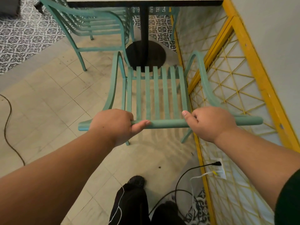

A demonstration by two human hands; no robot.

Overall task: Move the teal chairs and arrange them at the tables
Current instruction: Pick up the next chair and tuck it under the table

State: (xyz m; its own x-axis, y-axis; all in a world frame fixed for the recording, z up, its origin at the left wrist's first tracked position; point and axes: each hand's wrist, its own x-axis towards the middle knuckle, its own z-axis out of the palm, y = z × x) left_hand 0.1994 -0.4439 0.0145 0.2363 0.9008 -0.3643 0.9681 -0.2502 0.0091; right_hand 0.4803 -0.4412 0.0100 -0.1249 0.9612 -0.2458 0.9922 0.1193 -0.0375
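A teal slatted chair (156, 93) stands in front of me, facing the table (142, 1). My left hand (113, 125) grips the top rail of its back on the left. My right hand (211, 122) grips the same rail on the right. The table's black post and round base (146, 54) stand just beyond the chair's seat. A second teal chair (90, 28) stands at the table's left side, its back toward me. Part of another teal chair (174, 12) shows under the table's far side.
A yellow lattice partition (227, 88) runs close along the chair's right side. Black and white cables (186, 179) lie on the floor at a wall socket near my feet. A brown cord (7, 124) trails on the tiles at far left.
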